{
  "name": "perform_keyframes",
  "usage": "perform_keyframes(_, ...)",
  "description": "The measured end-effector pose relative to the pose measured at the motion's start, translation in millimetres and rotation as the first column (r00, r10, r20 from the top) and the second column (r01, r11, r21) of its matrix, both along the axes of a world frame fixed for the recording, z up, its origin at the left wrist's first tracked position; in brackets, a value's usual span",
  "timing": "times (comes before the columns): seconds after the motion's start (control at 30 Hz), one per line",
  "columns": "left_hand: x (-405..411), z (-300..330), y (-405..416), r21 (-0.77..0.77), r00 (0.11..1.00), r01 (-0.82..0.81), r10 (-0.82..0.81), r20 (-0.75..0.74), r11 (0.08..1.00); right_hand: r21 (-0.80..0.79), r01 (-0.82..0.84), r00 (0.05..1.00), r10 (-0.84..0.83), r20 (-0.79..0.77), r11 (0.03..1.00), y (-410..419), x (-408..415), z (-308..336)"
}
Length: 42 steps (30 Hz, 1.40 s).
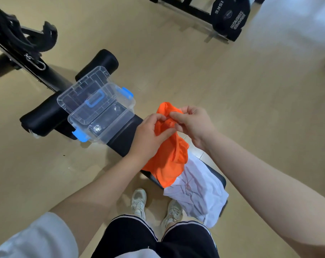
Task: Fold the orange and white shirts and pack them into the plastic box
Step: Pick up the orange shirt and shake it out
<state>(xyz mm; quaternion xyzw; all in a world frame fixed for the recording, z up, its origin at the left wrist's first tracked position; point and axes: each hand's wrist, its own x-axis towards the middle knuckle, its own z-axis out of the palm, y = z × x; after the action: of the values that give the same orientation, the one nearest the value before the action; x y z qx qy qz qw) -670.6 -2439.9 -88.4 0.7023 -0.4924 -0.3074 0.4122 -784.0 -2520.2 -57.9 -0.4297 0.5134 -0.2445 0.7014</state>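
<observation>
Nearest the camera: a white sleeve [36, 237] at lower left and black shorts with white side stripes [154, 239] at bottom centre; below them, two pale sneakers [139, 202] stand on the tan floor [232, 90].
Left arm: bare forearm reaching up from lower left toward the centre of the view.
Left hand [148, 133]: fingers curled around a bunch of the orange shirt, thumb pressed against the cloth; it grips the shirt.
Right arm: bare forearm coming in from the lower right edge, wrist bent toward the left hand.
Right hand [193, 121]: fingertips pinch the top of the orange shirt just beside the left hand; the exact fold it pinches is hard to make out.
Orange shirt [169, 159]: bunched and unfolded, held up between both hands, its lower part hanging down onto the white shirt.
White shirt [197, 192]: crumpled, lying on the near end of the bench and draping over its edge.
Bench [120, 138]: black padded gym bench running from upper left to lower right.
Plastic box [104, 120]: clear, with blue latches, sitting on the bench to the left of the hands; nothing shows inside it.
Lid [83, 90]: clear with a blue handle, tilted against the far side of the box.
Background: a black weight plate [230, 17] on a rack at top right.
</observation>
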Motion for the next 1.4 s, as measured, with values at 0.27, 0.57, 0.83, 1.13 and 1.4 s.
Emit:
perform_keyframes(0.27,-0.1,21.4,-17.5,-0.051,0.999,-0.036,0.036,-0.002,0.998,-0.178,-0.064,0.996,0.074,0.049,0.982,3.1,-15.7,9.0)
perform_keyframes(0.57,0.4,70.7,-42.5,-0.174,0.959,-0.144,0.095,-0.266,0.974,-0.458,-0.189,0.870,-0.069,-0.489,0.869,23.2,-30.9,-14.5)
perform_keyframes(0.83,25.6,66.0,-43.1,-0.011,0.997,-0.036,0.037,0.069,0.999,-0.325,0.060,0.972,-0.129,-0.194,0.944,16.0,-24.8,36.1)
perform_keyframes(1.13,13.0,42.5,-0.4,0.153,0.884,0.355,-0.278,-0.377,0.922,-0.096,0.228,0.969,-0.235,-0.073,0.969,16.9,-3.5,54.5)
perform_keyframes(1.4,27.4,77.2,-3.2,-0.014,0.809,0.215,-0.186,-0.558,0.976,-0.110,0.157,0.987,-0.158,-0.002,0.981,20.1,-3.7,55.5)
